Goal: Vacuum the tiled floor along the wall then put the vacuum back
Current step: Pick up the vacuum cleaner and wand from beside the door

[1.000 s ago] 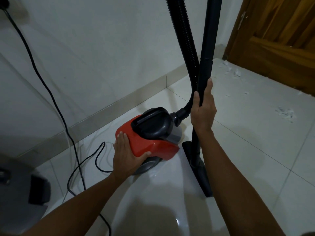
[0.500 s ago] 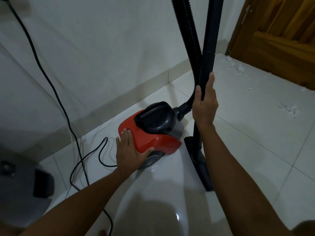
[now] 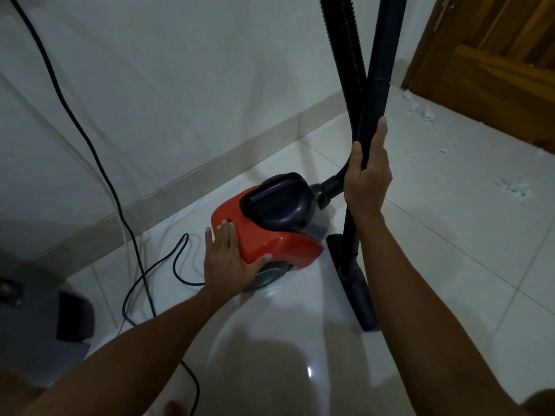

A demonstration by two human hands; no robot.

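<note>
A red canister vacuum (image 3: 270,238) with a dark grey top handle sits on the white tiled floor (image 3: 450,235) close to the wall's skirting. My left hand (image 3: 231,256) lies flat on its rear, fingers straight, thumb along the side. My right hand (image 3: 368,172) grips the upright black wand (image 3: 378,70). The ribbed black hose (image 3: 345,55) rises beside the wand. The black floor nozzle (image 3: 354,283) rests on the tiles to the right of the canister.
A black power cord (image 3: 90,145) hangs down the white wall and loops on the floor left of the vacuum. White debris (image 3: 513,187) lies scattered on tiles near a wooden door (image 3: 495,70) at the upper right. A dark grey object (image 3: 72,316) stands at the lower left.
The view has shifted slightly. My left hand has slid a little further up the vacuum's rear. My right hand keeps its hold on the wand.
</note>
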